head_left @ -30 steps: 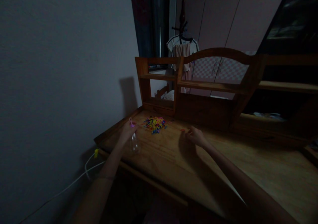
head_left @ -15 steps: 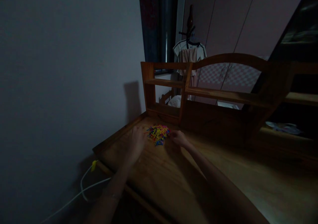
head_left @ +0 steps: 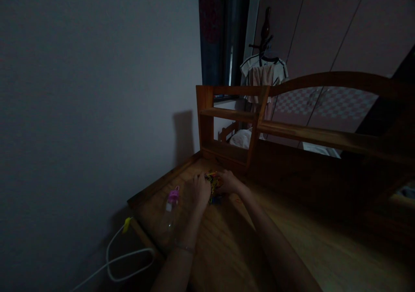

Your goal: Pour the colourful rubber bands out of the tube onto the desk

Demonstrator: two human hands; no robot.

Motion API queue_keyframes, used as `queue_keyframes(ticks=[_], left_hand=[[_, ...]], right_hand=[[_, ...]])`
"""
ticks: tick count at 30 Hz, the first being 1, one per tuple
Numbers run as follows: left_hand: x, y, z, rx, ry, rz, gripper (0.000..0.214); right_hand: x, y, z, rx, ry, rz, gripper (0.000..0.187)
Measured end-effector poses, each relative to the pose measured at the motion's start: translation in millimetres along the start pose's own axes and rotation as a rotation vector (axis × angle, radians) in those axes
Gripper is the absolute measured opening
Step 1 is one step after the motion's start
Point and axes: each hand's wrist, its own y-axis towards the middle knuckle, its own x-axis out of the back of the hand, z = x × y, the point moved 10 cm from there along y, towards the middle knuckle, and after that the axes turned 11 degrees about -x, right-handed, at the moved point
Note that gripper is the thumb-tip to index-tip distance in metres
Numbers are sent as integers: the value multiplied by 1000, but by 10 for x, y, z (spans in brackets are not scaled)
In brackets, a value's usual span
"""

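Your left hand (head_left: 201, 190) and right hand (head_left: 228, 182) flank the pile of small coloured pieces (head_left: 213, 185), which sits between them, partly covered; whether either grip is closed on any pieces cannot be determined. Left of your left hand, apart from it, is the clear bottle (head_left: 168, 218) with pink top (head_left: 173, 196).

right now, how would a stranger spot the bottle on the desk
Find the pale wall on the left, then the wooden desk beside it. Near the desk's left edge, left of the person's left hand, is the bottle. Its purple top and clear body set it apart from the multicoloured pile at that hand.
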Motion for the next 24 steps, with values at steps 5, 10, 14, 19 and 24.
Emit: queue_keyframes(ticks=[5,10,14,19,24], left_hand=[[-154,55,132,35,-75,-18,34],[-153,50,104,16,-152,-8,33],[-95,35,150,43,-165,-4,33],[-81,20,164,38,-140,33,35],[-39,-18,110,29,-92,66,35]], right_hand=[[14,89,-2,0,16,28,44],[238,108,-115,8,102,32,34],[408,68,-126,34,202,42,31],[515,9,34,132,392,63,32],[332,-7,232,221,348,167,45]])
